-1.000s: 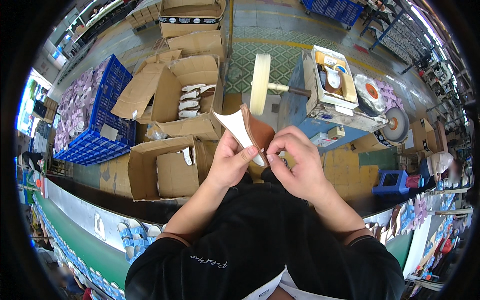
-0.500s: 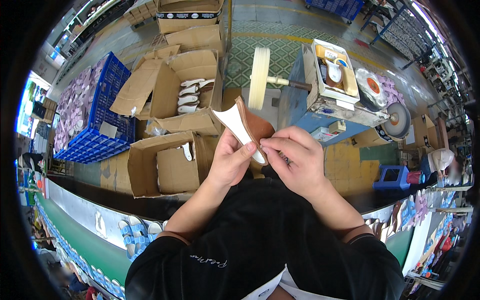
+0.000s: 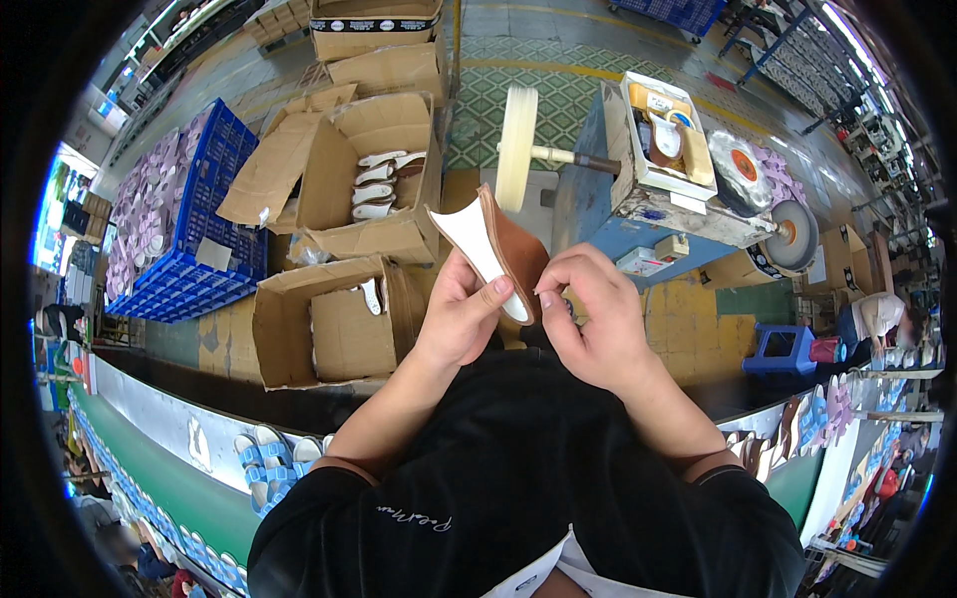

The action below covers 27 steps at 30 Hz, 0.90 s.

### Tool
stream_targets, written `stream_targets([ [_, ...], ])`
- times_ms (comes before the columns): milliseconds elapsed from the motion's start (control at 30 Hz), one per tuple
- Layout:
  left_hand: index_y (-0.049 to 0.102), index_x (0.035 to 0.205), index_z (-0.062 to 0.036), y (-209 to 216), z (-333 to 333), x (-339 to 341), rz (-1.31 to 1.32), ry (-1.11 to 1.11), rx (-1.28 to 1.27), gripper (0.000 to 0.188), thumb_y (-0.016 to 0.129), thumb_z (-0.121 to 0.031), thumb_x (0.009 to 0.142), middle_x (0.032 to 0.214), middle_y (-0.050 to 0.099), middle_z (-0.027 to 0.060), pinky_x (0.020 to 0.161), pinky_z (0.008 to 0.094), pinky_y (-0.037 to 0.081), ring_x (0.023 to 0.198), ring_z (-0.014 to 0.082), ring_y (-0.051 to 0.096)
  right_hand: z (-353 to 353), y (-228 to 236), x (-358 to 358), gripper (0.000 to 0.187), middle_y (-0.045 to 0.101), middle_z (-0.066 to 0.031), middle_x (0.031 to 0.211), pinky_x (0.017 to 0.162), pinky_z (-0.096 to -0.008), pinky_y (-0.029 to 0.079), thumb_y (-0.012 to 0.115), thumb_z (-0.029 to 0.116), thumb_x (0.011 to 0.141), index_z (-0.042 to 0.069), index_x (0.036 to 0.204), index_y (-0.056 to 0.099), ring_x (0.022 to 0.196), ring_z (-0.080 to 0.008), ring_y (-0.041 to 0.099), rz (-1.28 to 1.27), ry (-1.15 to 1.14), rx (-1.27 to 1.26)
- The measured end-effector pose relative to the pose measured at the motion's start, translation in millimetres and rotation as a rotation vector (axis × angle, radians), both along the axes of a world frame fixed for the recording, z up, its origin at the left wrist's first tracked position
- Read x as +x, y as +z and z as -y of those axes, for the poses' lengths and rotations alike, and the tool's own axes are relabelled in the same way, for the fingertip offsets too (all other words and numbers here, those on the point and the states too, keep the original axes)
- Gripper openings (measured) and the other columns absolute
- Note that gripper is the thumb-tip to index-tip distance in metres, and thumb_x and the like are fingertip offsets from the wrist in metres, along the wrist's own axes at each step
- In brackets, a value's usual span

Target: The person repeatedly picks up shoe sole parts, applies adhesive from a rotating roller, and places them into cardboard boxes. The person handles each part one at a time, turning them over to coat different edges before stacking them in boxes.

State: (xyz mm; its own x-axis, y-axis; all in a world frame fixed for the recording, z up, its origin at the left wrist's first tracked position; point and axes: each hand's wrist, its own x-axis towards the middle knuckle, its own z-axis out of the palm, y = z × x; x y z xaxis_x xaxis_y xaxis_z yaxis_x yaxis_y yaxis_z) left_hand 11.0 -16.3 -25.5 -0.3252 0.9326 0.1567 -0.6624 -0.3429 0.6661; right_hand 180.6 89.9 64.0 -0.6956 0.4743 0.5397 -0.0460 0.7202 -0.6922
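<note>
While the left hand (image 3: 457, 314) is gripping a brown-and-white shoe (image 3: 513, 249), the right hand (image 3: 595, 324) is pinching beside it

From the head view, I'm seeing the shoe being held in front of the person's body. The right thumb and forefinger are closing narrowly at its brown side; I can't tell whether they're holding anything. The larger carton (image 3: 369, 239) is holding a stack of shoes (image 3: 375, 189), the lower carton (image 3: 349, 339) at least one. A blue crate (image 3: 229, 239) is brimming with lilac pieces (image 3: 150, 214). White script is crossing the black shirt (image 3: 558, 439); a rear carton (image 3: 369, 48) is bearing a printed black band. Compared with half a second ago, the right fingertips are sitting farther from the white strip.
</note>
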Motion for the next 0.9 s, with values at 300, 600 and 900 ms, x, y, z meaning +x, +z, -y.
stream_targets([
  [300, 0.051, 0.154, -0.0058, 1, 0, 2, 0.018, -0.009, 0.002, 0.052, 0.078, -0.012, 0.11, 0.138, 0.069, 0.0067, 0.109, 0.0387, 0.056, 0.126, 0.0165, 0.068, 0, -5, 2, 0.017, 0.072, -0.008, 0.102, 0.085, -0.0327, 0.056, 0.08, -0.004, 0.095, 0.002, 0.108, 0.071, 0.092, -0.0188, 0.07, -0.008, 0.057, -0.251],
  [600, 0.05, 0.158, -0.0033, -2, -3, 17, -0.099, 0.095, -0.207, 0.046, 0.068, -0.014, 0.117, 0.143, 0.068, 0.0082, 0.114, 0.0388, 0.054, 0.131, 0.0168, 0.066, -2, -24, -1, 0.022, 0.072, -0.0061, 0.093, 0.079, -0.0346, 0.054, 0.088, 0.008, 0.094, 0.005, 0.102, 0.068, 0.087, -0.0189, 0.069, 0.104, -0.079, -0.317],
  [900, 0.05, 0.16, -0.0033, 2, -4, 22, -0.183, 0.088, -0.252, 0.048, 0.068, -0.017, 0.117, 0.142, 0.068, 0.007, 0.112, 0.0355, 0.054, 0.13, 0.0144, 0.065, -3, -32, 2, 0.015, 0.076, -0.0066, 0.094, 0.078, -0.0347, 0.056, 0.084, 0.006, 0.098, 0.003, 0.106, 0.072, 0.086, -0.0182, 0.073, 0.162, -0.066, -0.416],
])
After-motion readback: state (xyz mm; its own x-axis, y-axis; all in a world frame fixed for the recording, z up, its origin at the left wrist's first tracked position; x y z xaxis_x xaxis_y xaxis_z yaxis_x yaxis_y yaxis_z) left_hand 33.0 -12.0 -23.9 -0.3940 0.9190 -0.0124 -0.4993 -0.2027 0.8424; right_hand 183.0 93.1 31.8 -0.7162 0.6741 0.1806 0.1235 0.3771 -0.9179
